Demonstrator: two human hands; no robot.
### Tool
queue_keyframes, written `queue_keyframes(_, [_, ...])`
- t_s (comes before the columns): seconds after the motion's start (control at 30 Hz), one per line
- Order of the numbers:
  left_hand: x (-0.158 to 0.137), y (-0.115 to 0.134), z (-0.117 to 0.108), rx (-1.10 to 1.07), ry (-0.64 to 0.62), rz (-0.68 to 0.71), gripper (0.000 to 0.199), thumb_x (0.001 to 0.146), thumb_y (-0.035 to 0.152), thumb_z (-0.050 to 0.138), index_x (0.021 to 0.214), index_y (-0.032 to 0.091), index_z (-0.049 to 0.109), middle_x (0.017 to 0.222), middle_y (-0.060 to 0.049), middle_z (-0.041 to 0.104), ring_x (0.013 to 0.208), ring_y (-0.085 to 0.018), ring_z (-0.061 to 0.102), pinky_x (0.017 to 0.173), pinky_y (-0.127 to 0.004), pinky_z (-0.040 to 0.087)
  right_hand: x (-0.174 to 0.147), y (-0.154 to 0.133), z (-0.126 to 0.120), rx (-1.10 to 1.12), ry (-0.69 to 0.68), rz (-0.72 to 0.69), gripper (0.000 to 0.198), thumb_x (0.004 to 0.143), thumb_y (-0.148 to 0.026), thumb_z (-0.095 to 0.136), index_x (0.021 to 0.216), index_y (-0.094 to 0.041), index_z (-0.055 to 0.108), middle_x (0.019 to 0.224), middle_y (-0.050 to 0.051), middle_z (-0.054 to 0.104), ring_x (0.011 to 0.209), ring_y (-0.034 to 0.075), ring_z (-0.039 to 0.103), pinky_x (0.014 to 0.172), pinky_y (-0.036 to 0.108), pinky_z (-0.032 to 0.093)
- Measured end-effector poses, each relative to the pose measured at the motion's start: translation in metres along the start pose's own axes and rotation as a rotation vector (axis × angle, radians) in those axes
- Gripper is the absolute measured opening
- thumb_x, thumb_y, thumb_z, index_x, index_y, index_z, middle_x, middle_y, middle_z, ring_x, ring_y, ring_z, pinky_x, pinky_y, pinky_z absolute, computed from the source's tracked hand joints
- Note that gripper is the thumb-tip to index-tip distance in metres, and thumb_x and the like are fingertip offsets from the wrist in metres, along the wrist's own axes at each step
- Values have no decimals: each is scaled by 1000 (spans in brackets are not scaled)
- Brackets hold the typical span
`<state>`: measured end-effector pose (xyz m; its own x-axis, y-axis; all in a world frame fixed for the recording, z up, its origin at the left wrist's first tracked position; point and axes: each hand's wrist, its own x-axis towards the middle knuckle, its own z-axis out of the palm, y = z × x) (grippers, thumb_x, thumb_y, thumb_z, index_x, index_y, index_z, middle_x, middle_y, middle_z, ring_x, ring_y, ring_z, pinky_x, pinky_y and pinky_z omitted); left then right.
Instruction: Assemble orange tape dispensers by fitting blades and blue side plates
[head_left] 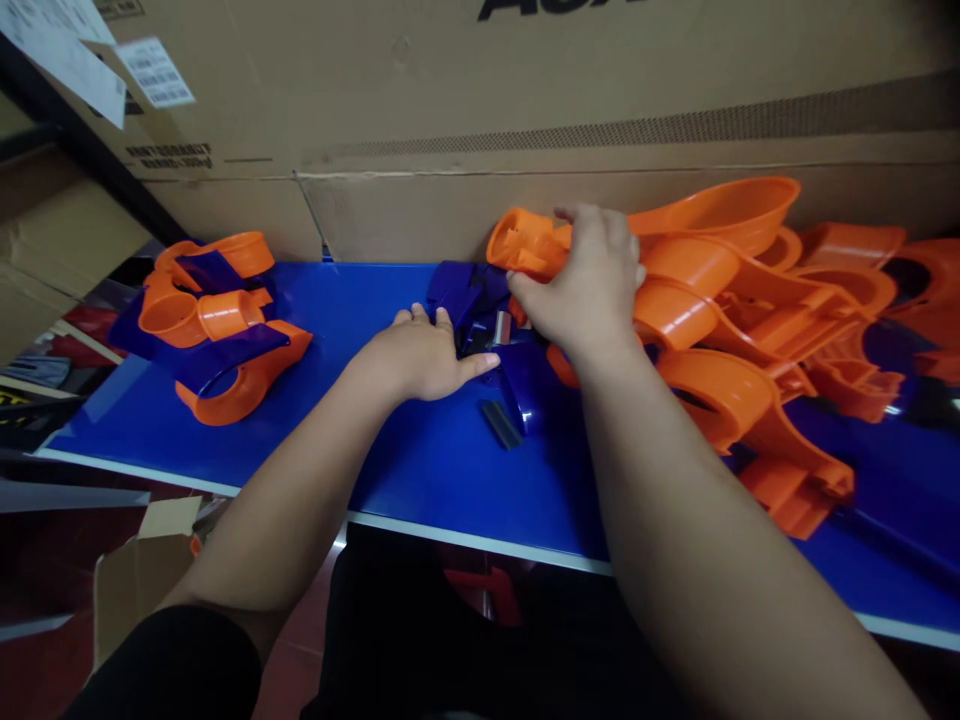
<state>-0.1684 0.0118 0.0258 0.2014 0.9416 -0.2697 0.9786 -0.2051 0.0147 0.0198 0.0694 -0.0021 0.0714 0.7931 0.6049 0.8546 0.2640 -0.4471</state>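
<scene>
My left hand (416, 355) is stretched low over the blue tabletop, its fingers spread and reaching towards a heap of dark blue plastic parts (457, 288). By its thumb lie a glossy dark blue piece (525, 385) and a small dark ribbed strip (501, 425). My right hand (596, 285) is curled over an orange plastic tape dispenser (525, 243) at the left end of a pile, thumb on the near side and fingers on the far side. Its palm side is hidden, so the full grip does not show.
Several orange dispensers (720, 390) are piled along the right of the blue table (450, 490). A smaller orange and blue cluster (232, 315) sits at the left. A large cardboard box (420, 110) stands behind the table; an open carton (135, 580) is below at left.
</scene>
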Motion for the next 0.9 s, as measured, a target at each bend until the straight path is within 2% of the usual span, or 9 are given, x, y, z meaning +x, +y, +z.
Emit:
queue_keyframes(0.1, [-12, -1, -9, -26, -66, 15, 131, 79, 95, 50, 171, 9, 11, 174, -30, 13, 162, -51, 19, 128, -56, 30, -1, -3, -3, -2, -4, -13, 63, 85, -39, 75, 141, -31, 48, 147, 16, 51, 136, 44, 45, 107, 70, 43])
queue_keyframes(0.2, [-18, 3, -11, -32, -108, 50, 145, 67, 93, 68, 172, 15, 4, 175, -29, 6, 163, -52, 12, 128, -56, 30, -3, -7, -4, 3, -33, -35, 64, 84, -37, 75, 142, -31, 49, 147, 17, 52, 138, 44, 45, 108, 70, 41])
queue_keyframes(0.3, [-16, 11, -5, -28, -135, 60, 146, 68, 86, 75, 172, 15, 0, 174, -31, 1, 162, -53, 11, 126, -58, 34, -3, -10, -4, -15, -29, -52, 69, 79, -35, 79, 143, -29, 54, 147, 17, 54, 135, 45, 49, 109, 69, 40])
queue_keyframes(0.43, [-8, 22, 6, -27, -106, 60, 139, 77, 77, 75, 170, 7, 0, 171, -36, 0, 162, -51, 17, 127, -55, 35, -2, -12, -3, -19, -25, -68, 73, 73, -37, 84, 141, -26, 60, 146, 19, 57, 133, 46, 51, 107, 69, 41])
queue_keyframes(0.57, [-4, 26, 12, -27, -47, 74, 137, 79, 74, 76, 170, 2, 1, 172, -36, 1, 163, -48, 17, 129, -51, 33, -4, -13, -5, 7, -55, -84, 72, 77, -45, 82, 143, -28, 57, 148, 18, 55, 136, 46, 48, 109, 69, 38])
queue_keyframes(0.67, [-8, 22, 5, -26, -29, 114, 139, 77, 75, 78, 170, 4, 2, 173, -33, 1, 164, -47, 12, 131, -52, 29, -5, -15, -7, -1, -44, -87, 73, 78, -49, 82, 143, -28, 56, 148, 18, 55, 137, 45, 48, 110, 68, 38])
queue_keyframes(0.77, [-22, 2, -12, -47, 73, 72, 129, 82, 77, 71, 171, 9, 8, 175, -31, 9, 165, -47, 12, 131, -56, 27, -5, -17, -7, -14, -26, -81, 74, 77, -48, 83, 143, -28, 57, 147, 18, 56, 136, 44, 49, 110, 66, 39])
queue_keyframes(0.87, [-52, -43, -19, -79, 352, -88, 109, 90, 78, 60, 172, 24, 13, 176, -24, 20, 163, -48, 19, 128, -65, 27, -5, -19, -7, -17, -18, -81, 72, 77, -49, 81, 142, -28, 58, 146, 15, 57, 134, 43, 50, 109, 65, 38])
queue_keyframes(0.9, [-64, -62, -17, -79, 456, -152, 105, 91, 79, 57, 171, 25, 15, 175, -24, 24, 162, -50, 22, 126, -69, 27, -5, -20, -7, -17, -7, -78, 71, 77, -49, 81, 141, -28, 59, 145, 15, 58, 134, 43, 50, 110, 64, 38])
